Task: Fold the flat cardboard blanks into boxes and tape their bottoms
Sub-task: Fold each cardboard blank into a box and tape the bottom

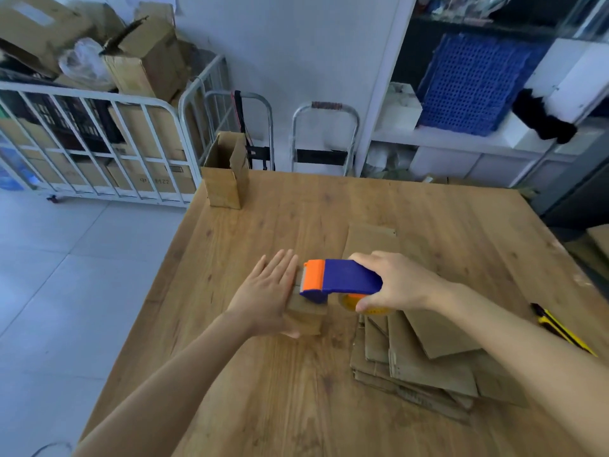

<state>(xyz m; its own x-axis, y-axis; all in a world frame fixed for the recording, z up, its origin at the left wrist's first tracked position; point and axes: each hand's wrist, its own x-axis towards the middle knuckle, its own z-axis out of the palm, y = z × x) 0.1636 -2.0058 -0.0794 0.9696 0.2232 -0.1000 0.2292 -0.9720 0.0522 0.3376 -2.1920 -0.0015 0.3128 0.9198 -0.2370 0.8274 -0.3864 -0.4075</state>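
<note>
Cardboard box (304, 316), small, lying near the middle of the wooden table (296, 407) with its flap seam uppermost; taping stage.

The left hand (267, 291) lies flat on the box, fingers straight and close together, pressing it onto the table. The right hand (395, 282) is wrapped around the handle of the blue and orange tape dispenser (346, 278), whose orange nose rests on the box top just beside the left fingertips. Whether tape already lies along the seam cannot be told.

Handling (judged): the box appears light and hollow, stiff across its panels but ready to give at the scored folds, and likely to slide on the smooth table when the dispenser is pulled. It is best steadied by flat pressure on the closed flaps beside the seam rather than by squeezing the walls, which could buckle.

Counts:
- One box under the hands.
- One upright box (224, 183), open at the top, at the table's far left corner.
- One pile of flat blanks (428, 367) toward the table's near right; several overlap, exact number not countable.
- One single flat blank (370, 239) farther in on the table, beyond the dispenser.
- One dispenser.
- One yellow and black utility knife (560, 328) near the table's right edge.
</note>
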